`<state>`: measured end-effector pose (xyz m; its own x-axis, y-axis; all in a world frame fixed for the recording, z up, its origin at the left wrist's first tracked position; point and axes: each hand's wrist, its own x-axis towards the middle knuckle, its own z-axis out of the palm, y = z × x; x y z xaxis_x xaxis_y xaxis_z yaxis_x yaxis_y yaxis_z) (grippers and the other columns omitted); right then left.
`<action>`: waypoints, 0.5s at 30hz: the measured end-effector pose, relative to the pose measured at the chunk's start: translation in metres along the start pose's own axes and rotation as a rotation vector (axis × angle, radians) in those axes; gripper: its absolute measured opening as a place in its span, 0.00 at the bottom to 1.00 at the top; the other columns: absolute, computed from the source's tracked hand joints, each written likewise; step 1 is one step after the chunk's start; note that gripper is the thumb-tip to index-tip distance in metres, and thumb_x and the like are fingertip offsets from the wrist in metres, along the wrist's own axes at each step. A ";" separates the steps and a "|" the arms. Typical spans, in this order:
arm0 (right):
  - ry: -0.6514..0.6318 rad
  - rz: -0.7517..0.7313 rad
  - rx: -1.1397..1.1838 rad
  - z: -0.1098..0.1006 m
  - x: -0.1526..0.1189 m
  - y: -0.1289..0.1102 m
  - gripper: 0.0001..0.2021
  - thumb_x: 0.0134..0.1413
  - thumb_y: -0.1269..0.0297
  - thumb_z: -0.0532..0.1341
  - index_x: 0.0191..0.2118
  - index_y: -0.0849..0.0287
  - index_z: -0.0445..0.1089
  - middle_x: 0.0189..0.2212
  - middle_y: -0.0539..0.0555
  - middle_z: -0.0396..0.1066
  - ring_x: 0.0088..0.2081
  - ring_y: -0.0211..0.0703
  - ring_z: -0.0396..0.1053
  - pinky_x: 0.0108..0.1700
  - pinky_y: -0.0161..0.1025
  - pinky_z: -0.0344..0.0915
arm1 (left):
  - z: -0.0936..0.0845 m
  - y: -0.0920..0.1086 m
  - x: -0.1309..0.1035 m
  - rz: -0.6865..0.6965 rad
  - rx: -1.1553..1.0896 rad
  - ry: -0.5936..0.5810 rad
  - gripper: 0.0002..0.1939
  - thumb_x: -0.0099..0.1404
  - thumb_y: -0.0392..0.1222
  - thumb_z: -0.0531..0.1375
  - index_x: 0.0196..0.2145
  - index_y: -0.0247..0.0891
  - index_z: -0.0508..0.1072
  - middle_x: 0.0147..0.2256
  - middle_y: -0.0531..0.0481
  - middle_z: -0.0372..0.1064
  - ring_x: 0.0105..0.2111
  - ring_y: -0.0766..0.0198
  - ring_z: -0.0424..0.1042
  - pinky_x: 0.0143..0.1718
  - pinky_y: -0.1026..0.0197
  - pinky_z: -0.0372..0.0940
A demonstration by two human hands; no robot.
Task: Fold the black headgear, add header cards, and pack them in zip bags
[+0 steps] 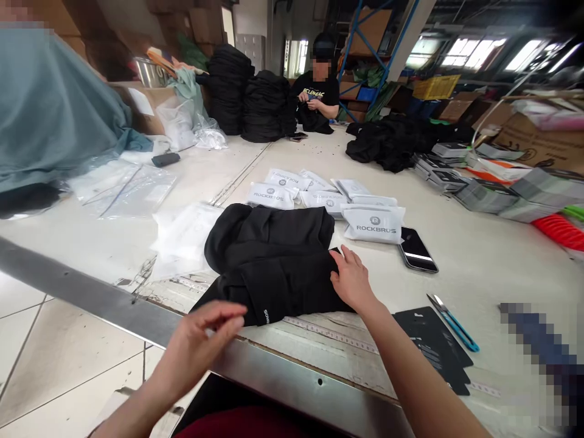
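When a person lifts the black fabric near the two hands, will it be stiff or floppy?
The black fabric will probably be floppy, since it lies in soft folds and creases. Lifted only at the edge by the right hand, it would likely sag. Pushed, it may bunch up rather than roll, because it lies broad and low.

I'm in a workshop for cloth goods: folded black fabric (pixel 283 243) lies on a long worktable (pixel 255 157) with a measuring tape (pixel 328 333) along its near edge, by ROCKBROS-printed packets (pixel 374 224) and blue-handled scissors (pixel 457 328); farther off stand tall black stacks of cloth (pixel 230 91), cardboard cartons (pixel 203 25) and a blue metal rack (pixel 398 48).
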<state>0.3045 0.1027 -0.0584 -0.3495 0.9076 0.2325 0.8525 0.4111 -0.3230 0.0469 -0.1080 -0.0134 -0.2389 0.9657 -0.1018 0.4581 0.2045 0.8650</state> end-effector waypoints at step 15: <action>0.102 -0.026 0.043 -0.029 -0.012 0.002 0.04 0.44 0.70 0.55 0.30 0.55 0.62 0.38 0.57 0.68 0.44 0.52 0.63 0.46 0.49 0.60 | -0.018 0.003 0.056 0.316 0.435 0.207 0.02 0.58 0.38 0.53 0.30 0.40 0.65 0.40 0.47 0.70 0.40 0.57 0.70 0.40 0.55 0.66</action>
<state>0.3220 0.0902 -0.0353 -0.3280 0.8840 0.3330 0.8253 0.4397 -0.3543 0.0197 -0.0560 -0.0076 -0.1755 0.9482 0.2647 0.8340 0.0004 0.5517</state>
